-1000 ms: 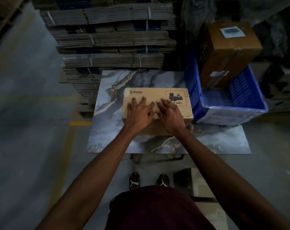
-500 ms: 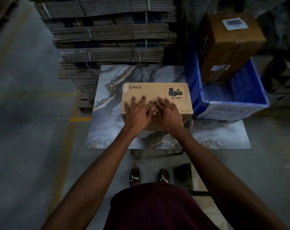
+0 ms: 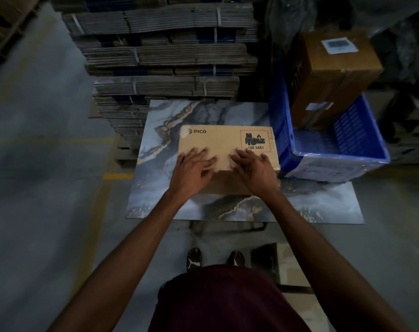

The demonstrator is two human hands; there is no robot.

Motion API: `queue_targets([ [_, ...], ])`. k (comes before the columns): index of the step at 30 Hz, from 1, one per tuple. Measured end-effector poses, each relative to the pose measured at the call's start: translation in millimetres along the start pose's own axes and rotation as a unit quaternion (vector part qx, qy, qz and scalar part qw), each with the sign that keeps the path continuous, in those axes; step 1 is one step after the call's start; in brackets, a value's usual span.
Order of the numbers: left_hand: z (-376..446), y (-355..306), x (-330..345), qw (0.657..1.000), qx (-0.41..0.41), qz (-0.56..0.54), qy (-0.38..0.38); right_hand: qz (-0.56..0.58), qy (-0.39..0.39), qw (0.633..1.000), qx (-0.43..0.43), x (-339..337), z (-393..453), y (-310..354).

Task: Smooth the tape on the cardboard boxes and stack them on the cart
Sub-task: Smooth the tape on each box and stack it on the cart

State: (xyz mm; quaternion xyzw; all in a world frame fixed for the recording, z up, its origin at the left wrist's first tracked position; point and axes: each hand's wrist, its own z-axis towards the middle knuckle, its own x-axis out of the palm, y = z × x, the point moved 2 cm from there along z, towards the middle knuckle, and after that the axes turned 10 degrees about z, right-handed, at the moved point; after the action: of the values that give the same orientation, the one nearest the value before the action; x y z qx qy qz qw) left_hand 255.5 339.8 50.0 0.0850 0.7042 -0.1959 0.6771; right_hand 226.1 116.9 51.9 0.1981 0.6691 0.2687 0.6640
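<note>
A tan cardboard box [image 3: 224, 142] printed "PICO" with a red-bordered "UN 3481" battery label lies flat on the marble-patterned table top [image 3: 203, 113]. My left hand [image 3: 191, 172] presses on the near left part of the box lid with fingers spread and straight. My right hand [image 3: 253, 168] presses on the near right part of the lid, fingers also spread, just below the label. The hands lie a small gap apart over the box's near edge. Any tape under them is hidden.
A blue plastic crate [image 3: 335, 149] stands on the table's right side, touching the box, with a larger brown carton [image 3: 333, 75] tilted inside it. Strapped bundles of flat cardboard [image 3: 165, 56] are stacked behind the table. Concrete floor [image 3: 48, 188] spreads to the left.
My hands have slid apart on the lid, the left one toward the left and the right one toward the right. The box has stayed in place.
</note>
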Motion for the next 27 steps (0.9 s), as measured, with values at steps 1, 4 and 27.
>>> queue_targets([
  [1, -4.6, 7.8, 0.5, 1.0, -0.003, -0.022, -0.017, 0.021, -0.019, 1.0, 0.013, -3.3, -5.1, -6.0],
  [4, -20.7, 20.8, 10.9, 0.989, -0.018, -0.122, -0.081, 0.042, -0.062, 0.997, 0.025, -3.5, -21.3, -21.6],
  [27, 11.9, 27.7, -13.0, 0.933, -0.179, -0.288, -0.121, 0.201, -0.238, 0.947, 0.074, -48.3, 28.4, 40.0],
])
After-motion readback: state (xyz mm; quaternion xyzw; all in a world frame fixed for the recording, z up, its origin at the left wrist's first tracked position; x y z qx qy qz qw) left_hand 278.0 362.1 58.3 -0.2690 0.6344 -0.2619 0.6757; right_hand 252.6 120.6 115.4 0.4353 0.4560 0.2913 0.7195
